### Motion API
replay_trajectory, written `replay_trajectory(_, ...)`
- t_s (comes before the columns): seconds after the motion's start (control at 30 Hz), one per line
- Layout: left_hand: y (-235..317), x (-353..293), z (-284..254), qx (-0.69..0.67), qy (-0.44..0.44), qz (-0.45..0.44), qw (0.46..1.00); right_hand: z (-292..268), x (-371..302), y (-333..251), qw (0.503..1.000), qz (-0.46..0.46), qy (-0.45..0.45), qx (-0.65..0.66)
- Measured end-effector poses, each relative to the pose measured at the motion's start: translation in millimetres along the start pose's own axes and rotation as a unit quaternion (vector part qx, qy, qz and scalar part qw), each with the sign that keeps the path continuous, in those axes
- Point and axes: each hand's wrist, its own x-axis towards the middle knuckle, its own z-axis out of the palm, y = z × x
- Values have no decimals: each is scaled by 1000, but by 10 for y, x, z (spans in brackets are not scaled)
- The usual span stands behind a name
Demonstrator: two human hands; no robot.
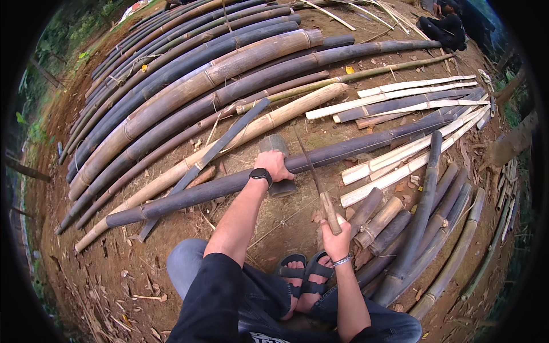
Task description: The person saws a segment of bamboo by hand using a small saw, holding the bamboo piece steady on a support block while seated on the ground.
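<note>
A long dark bamboo pole (211,190) lies slantwise in front of me, across a short grey log block (281,190). My left hand (273,166), with a watch at the wrist, grips the pole from above, right over the block. To the right of the block, my right hand (336,235) is closed round the wooden handle of a saw (330,211). Its long, narrow, dark blade crosses the pole, tip pointing away from me. Whether the blade has cut into the pole I cannot tell.
Many dark and tan bamboo poles (171,100) lie side by side at the far left. Pale split strips (389,182) are at the right, near short cut pieces (382,222) and more poles (412,251). A person in dark clothes (452,28) crouches at the far right. My sandalled feet (291,280) are below.
</note>
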Motion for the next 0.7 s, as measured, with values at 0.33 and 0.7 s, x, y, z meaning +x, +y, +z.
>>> replay_trajectory(0.33,-10,-14,29,10,15,26,999,72,192,-63,1000,14,-19,-8)
replay_trajectory(0.7,-2,-14,-68,-5,-14,8,1000,-13,-82,-131,1000,-6,-8,-26)
